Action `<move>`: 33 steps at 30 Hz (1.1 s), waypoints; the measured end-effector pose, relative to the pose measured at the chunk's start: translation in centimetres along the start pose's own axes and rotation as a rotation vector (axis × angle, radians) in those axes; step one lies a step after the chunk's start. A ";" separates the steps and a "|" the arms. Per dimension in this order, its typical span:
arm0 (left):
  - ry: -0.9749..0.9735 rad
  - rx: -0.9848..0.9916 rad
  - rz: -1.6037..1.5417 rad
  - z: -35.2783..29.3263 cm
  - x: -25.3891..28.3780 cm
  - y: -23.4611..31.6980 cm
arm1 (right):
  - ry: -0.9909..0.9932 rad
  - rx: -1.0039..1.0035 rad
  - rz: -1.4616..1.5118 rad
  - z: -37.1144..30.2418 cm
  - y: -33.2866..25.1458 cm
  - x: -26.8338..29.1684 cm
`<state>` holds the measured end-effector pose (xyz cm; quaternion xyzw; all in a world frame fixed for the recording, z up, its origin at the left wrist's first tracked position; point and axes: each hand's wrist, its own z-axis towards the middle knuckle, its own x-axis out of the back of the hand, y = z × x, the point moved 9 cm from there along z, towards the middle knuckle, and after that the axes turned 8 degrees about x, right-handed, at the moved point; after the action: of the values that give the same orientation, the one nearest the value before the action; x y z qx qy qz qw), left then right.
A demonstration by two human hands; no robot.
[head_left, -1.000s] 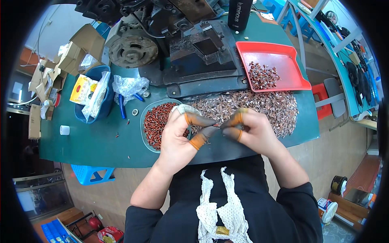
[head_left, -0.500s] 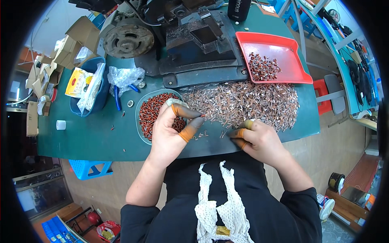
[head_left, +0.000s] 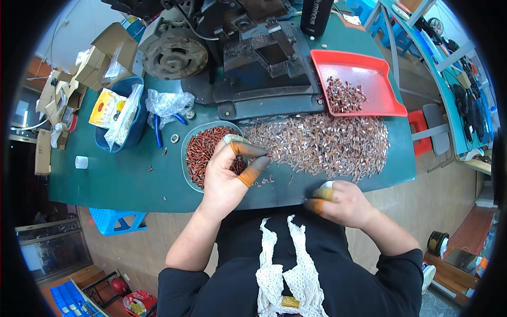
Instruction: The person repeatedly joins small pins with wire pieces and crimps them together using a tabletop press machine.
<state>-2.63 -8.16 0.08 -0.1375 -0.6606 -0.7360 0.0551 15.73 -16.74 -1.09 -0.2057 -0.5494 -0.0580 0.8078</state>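
My left hand has orange and dark finger cots and pinches a small red-tipped piece between thumb and forefinger. Behind that hand sits a pale green tub full of red-brown cylindrical pieces. Low at the front table edge, my right hand is closed, its fingertips pressed together. A thin, dark sliver shows at those fingertips, too small to name. Beyond both hands spreads a wide heap of small copper and silver metal pieces.
A red tray holding some pieces borders the heap's far side. At the back stands a dark machine with a motor. Leftward are a blue bin with bags, blue-handled pliers and a white cap on the green table.
My right hand has drawn back from the heap's near edge toward the table's front edge. My left hand has shifted slightly right and nearer, keeping its pinch.
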 end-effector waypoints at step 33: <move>0.249 -0.355 0.429 2.8 0.3 4.2 | 0.487 -0.439 0.170 -0.5 5.5 3.4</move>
<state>-1.47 -5.83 4.45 -0.1902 -0.4659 -0.8225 0.2651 19.24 -11.47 0.42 -0.3999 -0.2954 -0.1548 0.8538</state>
